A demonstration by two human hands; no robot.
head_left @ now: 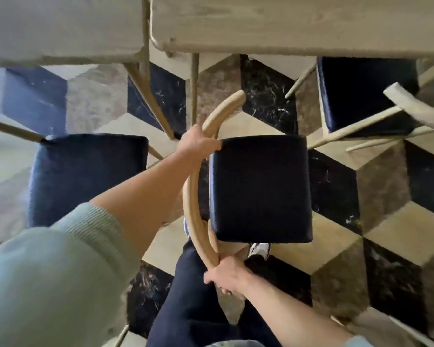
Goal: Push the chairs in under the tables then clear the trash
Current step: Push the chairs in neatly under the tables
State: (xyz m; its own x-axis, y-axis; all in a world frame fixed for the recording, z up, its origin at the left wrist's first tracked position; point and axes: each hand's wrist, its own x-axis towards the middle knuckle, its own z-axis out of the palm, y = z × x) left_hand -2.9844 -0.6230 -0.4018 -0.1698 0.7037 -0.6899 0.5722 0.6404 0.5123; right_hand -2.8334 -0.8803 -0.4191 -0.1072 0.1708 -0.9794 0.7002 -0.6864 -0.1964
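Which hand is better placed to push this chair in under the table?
The left hand. It grips the curved chair back at the end nearer the table. The right hand holds the near end, close to the body.

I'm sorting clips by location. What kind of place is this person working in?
Probably a cafe or restaurant dining area. Two light wood tables stand close together, several matching wooden chairs with dark blue padded seats sit around them, and the floor is patterned marble-look tile. Both hands grip one chair's curved backrest.
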